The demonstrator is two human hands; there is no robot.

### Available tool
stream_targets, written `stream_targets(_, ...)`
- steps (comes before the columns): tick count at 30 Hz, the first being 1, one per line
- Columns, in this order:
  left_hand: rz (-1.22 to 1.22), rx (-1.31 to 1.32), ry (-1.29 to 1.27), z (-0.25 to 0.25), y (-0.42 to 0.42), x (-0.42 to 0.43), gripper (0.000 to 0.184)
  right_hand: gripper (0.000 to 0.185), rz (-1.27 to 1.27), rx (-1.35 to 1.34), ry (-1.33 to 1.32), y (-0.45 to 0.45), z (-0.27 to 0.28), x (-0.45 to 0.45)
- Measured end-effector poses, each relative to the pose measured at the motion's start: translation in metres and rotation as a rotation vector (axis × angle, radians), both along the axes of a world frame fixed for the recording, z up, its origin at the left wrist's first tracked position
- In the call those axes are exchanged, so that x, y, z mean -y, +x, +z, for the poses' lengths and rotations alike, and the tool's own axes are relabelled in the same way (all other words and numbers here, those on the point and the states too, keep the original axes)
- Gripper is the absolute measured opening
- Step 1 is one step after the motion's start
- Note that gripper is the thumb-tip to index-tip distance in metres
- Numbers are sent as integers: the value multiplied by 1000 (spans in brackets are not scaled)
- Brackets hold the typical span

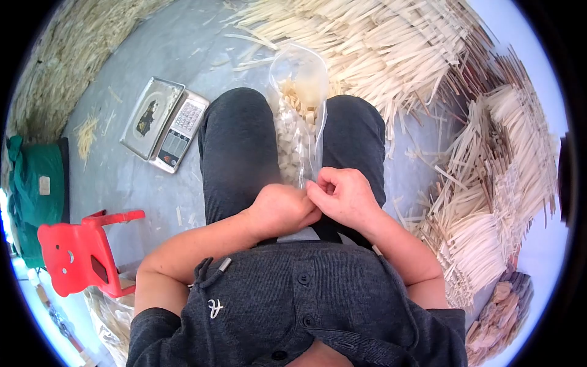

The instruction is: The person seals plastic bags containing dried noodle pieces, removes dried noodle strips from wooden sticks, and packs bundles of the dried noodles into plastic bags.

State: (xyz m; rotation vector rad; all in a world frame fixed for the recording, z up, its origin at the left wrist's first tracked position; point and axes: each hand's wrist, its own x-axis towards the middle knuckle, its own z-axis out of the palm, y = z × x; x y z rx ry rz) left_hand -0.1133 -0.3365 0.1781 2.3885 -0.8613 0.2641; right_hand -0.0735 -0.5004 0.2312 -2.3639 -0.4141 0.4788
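A clear plastic bag (313, 85), partly filled with small pale pieces (293, 144), lay between the person's left leg (239, 147) and right leg (356, 137). Its long axis ran nearly straight away from the body, with the rounded far end out by the knees and the near end at the fingers, so most of the bag lay ahead of both hands. The right hand (345, 196) seemed slightly nearer, its thumb and bent forefinger brought together at the bag's near edge, with no clear gap between them; they appeared to pinch the plastic. The left hand (282, 208) was curled almost into a fist, knuckles outward, just beside the right fingertips; whether its hidden fingers also gripped the bag could not be told. Beyond the left leg, a scale (177, 125) sat at an angle on the grey floor (177, 37), a dark patch on its metal pan. A red chair (70, 254) stood near the left elbow, with a green cloth (36, 196) behind it. Long pale strips (379, 55) spread beyond the bag, and another heap (489, 183) lay to the right.
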Motion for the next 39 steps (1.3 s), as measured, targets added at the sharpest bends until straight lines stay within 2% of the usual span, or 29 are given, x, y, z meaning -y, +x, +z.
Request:
stream_targets(4, -59, 82, 28, -5, 0, 2, 24, 25, 18, 75, -4, -2, -3, 2)
stream_targets(11, -30, 74, 37, 0, 2, 5, 22, 23, 20, 79, -44, -6, -4, 6)
stream_targets(18, -125, 77, 55, 1, 7, 5, 21, 23, 14, 210, -6, -8, -14, 4)
stream_targets(22, -186, 106, 125, 1, 9, 6, 20, 24, 30, 213, -26, -5, -13, 3)
stream_targets(28, -218, 155, 97, -4, 11, 9, 16, 24, 36, 234, -21, 7, -14, -2)
stream_targets(39, -188, 61, 83, -3, 8, 10, 22, 28, 5, 255, -34, 41, -18, -17)
